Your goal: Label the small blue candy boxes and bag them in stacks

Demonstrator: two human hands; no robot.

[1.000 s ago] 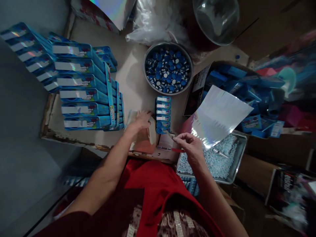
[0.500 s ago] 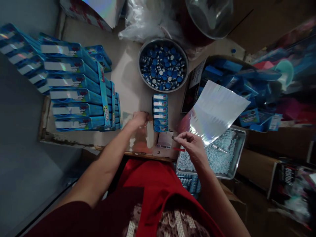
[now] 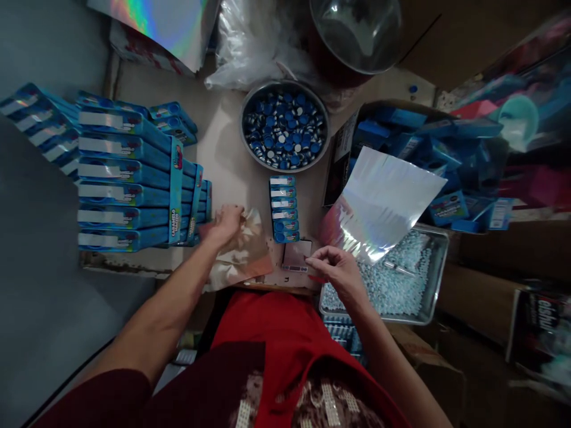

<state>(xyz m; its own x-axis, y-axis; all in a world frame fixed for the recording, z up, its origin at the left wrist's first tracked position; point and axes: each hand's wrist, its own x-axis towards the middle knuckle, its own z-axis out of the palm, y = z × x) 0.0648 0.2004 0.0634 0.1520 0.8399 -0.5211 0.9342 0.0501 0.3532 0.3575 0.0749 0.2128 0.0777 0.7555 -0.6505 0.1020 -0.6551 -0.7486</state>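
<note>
The left hand [image 3: 227,223] has lifted a shiny, crinkled clear bag [image 3: 243,252], gripping it; right hand [image 3: 336,270] pinches something small near the scale [image 3: 297,255].

We see blue boxes [image 3: 129,196] with silver strips, blue and white caps [image 3: 285,128], an iridescent sheet [image 3: 383,202], pale blue pellets [image 3: 397,282].

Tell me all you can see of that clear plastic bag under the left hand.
The clear plastic bag looks like thin, glossy, crinkled film, catching tan and pinkish reflections. It lies roughly flat at the near edge of the table, between the stacked blue boxes and the short column of small blue boxes. The left hand rests on its far left corner, fingers on the film. Whether anything is inside cannot be told.
</note>
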